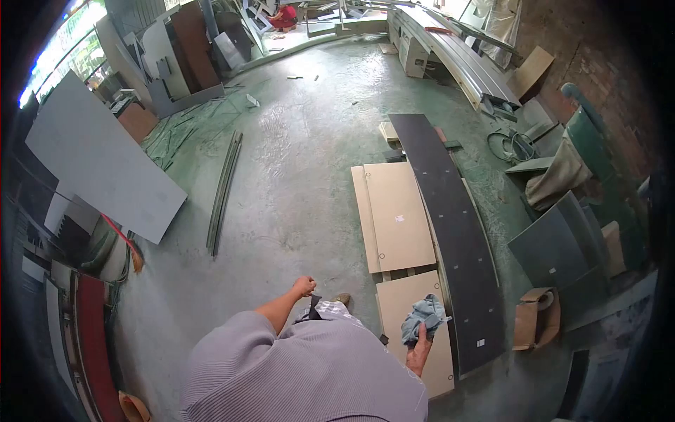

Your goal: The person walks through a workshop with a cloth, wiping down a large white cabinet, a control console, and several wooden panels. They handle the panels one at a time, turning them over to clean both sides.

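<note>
In my right hand (419,353) is a crumpled blue-grey rag (423,319), gripped over the lower of the tan panels (415,299). My left hand (304,286) is off to the left in front of my body, its fingers curled together. A dark strip (314,305) hangs just below those fingers; I cannot tell whether they grip it. Beyond the rag, a second pair of stacked tan panels (401,225) with small round holes lies flat. A long black board (450,232) runs along the right side of these panels, with small pale marks and a white label near its close end.
Dark metal strips (225,193) lie on the floor to the left. A large grey sheet (105,158) leans near a red-handled broom (133,257). At right stand an open cardboard box (538,320) and dark panels (562,239). A person in red (283,17) crouches far back.
</note>
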`<state>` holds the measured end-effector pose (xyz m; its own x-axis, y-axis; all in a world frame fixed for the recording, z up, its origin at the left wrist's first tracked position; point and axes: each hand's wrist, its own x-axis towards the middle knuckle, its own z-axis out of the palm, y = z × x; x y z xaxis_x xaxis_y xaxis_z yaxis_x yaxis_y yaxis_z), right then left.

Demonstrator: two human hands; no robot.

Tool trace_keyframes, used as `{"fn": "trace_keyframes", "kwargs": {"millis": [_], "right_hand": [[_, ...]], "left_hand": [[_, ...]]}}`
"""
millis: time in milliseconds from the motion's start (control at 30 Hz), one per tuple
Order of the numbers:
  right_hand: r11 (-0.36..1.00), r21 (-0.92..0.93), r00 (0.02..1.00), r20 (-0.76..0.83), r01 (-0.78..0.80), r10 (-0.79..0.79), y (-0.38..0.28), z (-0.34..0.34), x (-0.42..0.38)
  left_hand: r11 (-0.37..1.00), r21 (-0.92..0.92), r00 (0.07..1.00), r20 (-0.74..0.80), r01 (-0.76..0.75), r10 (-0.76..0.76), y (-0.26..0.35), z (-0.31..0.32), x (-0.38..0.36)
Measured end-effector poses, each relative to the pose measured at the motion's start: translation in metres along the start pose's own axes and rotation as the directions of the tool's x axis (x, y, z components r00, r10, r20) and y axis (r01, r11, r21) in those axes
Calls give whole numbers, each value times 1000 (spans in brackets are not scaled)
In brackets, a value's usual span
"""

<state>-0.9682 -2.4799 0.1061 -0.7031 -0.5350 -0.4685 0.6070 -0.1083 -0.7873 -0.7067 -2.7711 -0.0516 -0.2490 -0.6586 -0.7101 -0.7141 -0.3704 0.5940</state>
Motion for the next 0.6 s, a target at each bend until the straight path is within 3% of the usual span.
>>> {"fn": "trace_keyframes", "kwargs": {"millis": [67,167,200,233,267,300,367,400,467,533,600], "right_hand": [[1000,9,1000,5,0,0,0,1,8],[991,64,990,-75,121,-116,8,-19,24],[980,65,981,-49,190,-187,7,-24,28],[984,46,976,-140,172,-164,0,-23,28],[988,0,970,-190,154,-151,1,-37,31],[988,26,967,-212,150,-142,2,-51,34],[984,-20,937,-304,175,-172,19,-82,51],[983,-17,926,-333,184,-179,31,-99,46],[971,210,830,-557,112,25,68,-141,38],[857,507,766,-587,95,262,116,-188,15],[791,600,693,-620,119,366,134,-193,-17]], "left_hand": [[996,47,994,-74,-81,85,0,2,4],[975,148,976,-118,-167,185,-18,2,51],[924,316,958,-112,-216,263,-5,-2,48],[859,444,937,-104,-255,333,-1,-4,57],[871,418,946,-74,-258,315,-9,-3,79],[959,153,968,-46,-238,248,4,2,75],[990,8,990,-11,-142,142,48,8,60],[988,24,989,16,-150,149,53,10,60],[981,102,984,92,-163,154,63,9,71],[976,121,978,133,-180,164,74,10,77],[974,135,972,171,-183,159,82,16,95]]}}
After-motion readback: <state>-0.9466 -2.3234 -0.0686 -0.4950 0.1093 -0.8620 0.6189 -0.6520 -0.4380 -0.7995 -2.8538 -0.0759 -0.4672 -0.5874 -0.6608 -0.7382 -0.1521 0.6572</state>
